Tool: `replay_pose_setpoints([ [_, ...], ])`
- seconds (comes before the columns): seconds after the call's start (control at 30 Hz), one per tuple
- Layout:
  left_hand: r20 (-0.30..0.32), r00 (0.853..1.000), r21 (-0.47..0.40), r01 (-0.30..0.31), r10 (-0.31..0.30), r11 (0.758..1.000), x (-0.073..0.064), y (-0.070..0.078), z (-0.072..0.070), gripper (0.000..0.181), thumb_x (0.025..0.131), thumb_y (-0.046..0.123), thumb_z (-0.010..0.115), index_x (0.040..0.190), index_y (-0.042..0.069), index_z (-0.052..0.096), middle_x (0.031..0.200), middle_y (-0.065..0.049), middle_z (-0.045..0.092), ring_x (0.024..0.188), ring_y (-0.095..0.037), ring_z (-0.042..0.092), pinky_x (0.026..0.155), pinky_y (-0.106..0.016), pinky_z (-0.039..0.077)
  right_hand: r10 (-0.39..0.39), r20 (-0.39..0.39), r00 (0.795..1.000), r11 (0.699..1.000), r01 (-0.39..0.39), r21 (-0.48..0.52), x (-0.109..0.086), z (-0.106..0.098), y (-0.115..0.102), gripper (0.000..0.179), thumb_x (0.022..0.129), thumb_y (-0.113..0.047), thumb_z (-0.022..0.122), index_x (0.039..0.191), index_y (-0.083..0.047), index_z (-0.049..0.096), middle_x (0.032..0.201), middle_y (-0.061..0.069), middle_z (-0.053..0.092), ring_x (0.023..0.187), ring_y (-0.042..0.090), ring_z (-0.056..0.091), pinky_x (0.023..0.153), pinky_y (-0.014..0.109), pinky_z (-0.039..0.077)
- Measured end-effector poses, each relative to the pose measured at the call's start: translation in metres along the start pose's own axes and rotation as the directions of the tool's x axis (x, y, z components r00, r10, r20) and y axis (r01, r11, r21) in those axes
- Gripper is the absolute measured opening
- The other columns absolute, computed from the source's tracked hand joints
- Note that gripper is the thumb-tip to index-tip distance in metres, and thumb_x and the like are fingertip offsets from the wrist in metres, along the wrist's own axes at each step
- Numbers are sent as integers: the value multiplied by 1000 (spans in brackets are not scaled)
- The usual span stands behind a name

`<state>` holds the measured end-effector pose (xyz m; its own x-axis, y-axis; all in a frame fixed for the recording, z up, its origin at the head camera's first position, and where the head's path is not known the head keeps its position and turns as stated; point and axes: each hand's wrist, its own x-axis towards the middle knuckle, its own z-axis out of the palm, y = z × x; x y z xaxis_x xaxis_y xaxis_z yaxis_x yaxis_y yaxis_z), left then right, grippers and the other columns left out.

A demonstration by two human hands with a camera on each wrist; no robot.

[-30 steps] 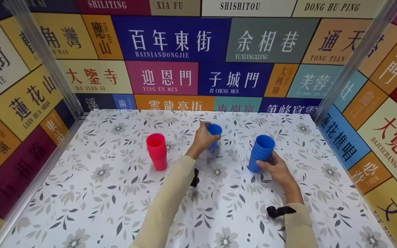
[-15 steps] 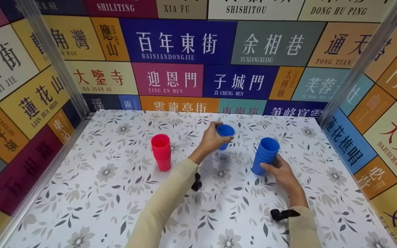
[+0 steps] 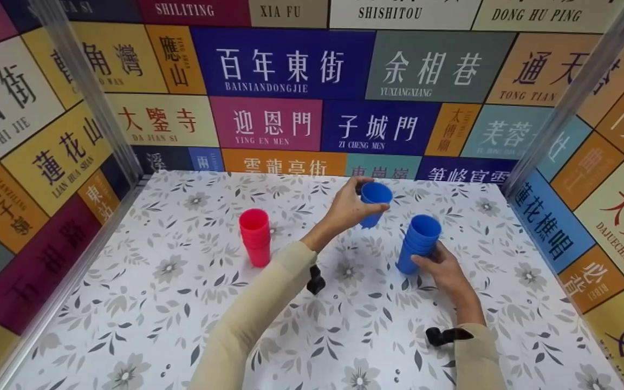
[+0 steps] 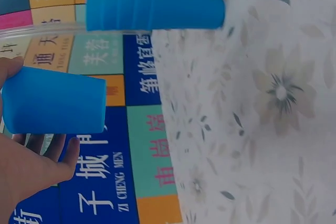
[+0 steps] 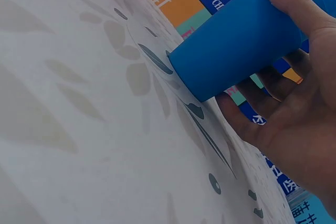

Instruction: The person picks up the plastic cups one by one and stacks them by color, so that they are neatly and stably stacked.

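Note:
My left hand (image 3: 347, 208) grips a single blue cup (image 3: 375, 203) near its rim, thumb on the near side and fingers behind. In the left wrist view that blue cup (image 4: 58, 100) is held up off the table, mouth toward the palm. To its right, a stack of nested blue cups (image 3: 419, 244) stands upright on the table. My right hand (image 3: 444, 265) holds this stack from the right side, thumb in front. The right wrist view has the stack (image 5: 241, 40) with its base at the tablecloth.
A stack of nested red cups (image 3: 255, 238) stands upright left of my left forearm. The table wears a white cloth (image 3: 182, 314) with grey flowers and leaves. Colourful printed walls (image 3: 282, 65) with lettering close off the back and both sides.
My left hand has lifted the single blue cup and carried it right, closer to the blue stack. My right hand stays on the stack. The head view has shifted slightly.

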<state>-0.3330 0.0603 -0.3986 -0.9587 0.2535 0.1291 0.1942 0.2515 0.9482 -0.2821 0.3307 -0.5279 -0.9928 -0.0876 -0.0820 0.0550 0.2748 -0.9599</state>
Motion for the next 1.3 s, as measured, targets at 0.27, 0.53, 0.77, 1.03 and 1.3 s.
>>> replay_pose_setpoints([
  [0.27,33,999,5,-24,23,1000,-5,26,10,73,81,31,84,142,16,48,143,-8,55,130,-27,56,106,-45,52,0,2,1000,1000,0,-6,1,1,1,94,92,-38,72,161,-10,14,163,23,26,152,41,24,124,58,19],
  [0.53,79,994,11,-74,73,997,-5,48,23,73,81,32,83,143,17,48,140,-5,56,129,-21,57,104,-38,53,-13,11,1000,999,14,-34,-2,3,1,93,93,-40,71,161,-11,14,162,25,28,152,43,25,123,60,20],
  [0.77,104,991,-10,-79,79,997,-4,57,42,70,80,32,85,141,20,51,142,-2,56,129,-18,56,103,-34,53,2,15,1000,999,-1,-35,-1,0,-1,93,93,-43,70,161,-14,15,163,21,28,152,41,25,124,59,20],
  [1.03,130,990,-30,-58,61,998,-3,59,63,68,79,32,86,139,25,54,143,0,55,130,-17,54,102,-36,53,-14,8,1000,999,14,-44,0,-1,-3,90,93,-44,69,161,-16,18,162,19,32,151,39,28,124,58,20],
  [1.3,134,990,-16,-40,41,999,2,50,75,67,79,30,86,139,29,55,143,0,55,129,-16,55,102,-36,53,-13,11,1000,998,14,-58,0,0,-2,90,93,-44,69,161,-19,16,163,18,31,152,40,28,124,59,19],
])
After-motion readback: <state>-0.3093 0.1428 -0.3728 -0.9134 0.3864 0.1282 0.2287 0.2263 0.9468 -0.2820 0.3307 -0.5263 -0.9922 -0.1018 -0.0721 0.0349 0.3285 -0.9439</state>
